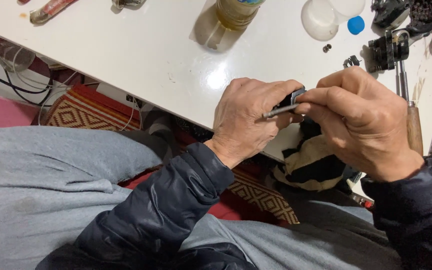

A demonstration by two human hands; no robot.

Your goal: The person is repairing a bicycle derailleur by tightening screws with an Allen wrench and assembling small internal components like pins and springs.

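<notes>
My left hand (248, 117) grips a small dark part (293, 97) with a metal edge, just above the near edge of the white table (141, 55). My right hand (363, 122) pinches a thin grey metal rod (279, 111), whose tip lies across the left fingers beside the part. Both hands meet, fingers touching. Most of the part is hidden inside the left fist. Both arms wear dark padded sleeves.
On the table lie a wooden-handled tool (412, 120), a black metal clamp-like piece (388, 50), small screws (327, 48), a blue cap (356, 25), a clear lid (319, 20) and a jar (236, 11). Below, a striped cloth (308, 162), cables (21, 80) and a patterned mat (81, 110).
</notes>
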